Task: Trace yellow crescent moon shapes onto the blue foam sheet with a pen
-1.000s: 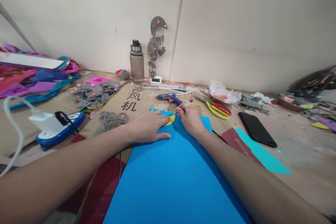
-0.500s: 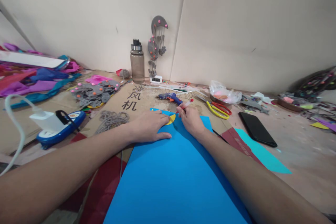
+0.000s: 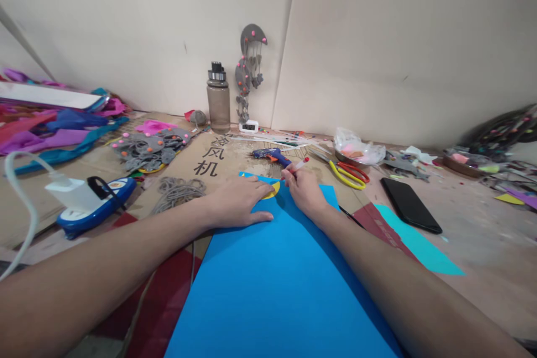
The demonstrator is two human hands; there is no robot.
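Note:
A large blue sheet lies in front of me over a piece of cardboard. Near its far edge my left hand rests flat, fingers stretched out and thumb apart, over a yellow cutout with a rounded edge. Part of the cutout is hidden under those fingers. My right hand is closed round a pen with a clear barrel and a red end, just right of the cutout. The pen's tip is hidden behind the fingers.
Beyond the sheet lies a blue glue gun, with yellow-handled scissors to its right. A black phone and a turquoise strip are at right. Grey cord, a power strip and a bottle stand left.
The view has shifted very slightly. Both hands, the pen and the yellow cutout keep nearly the same places on the blue sheet.

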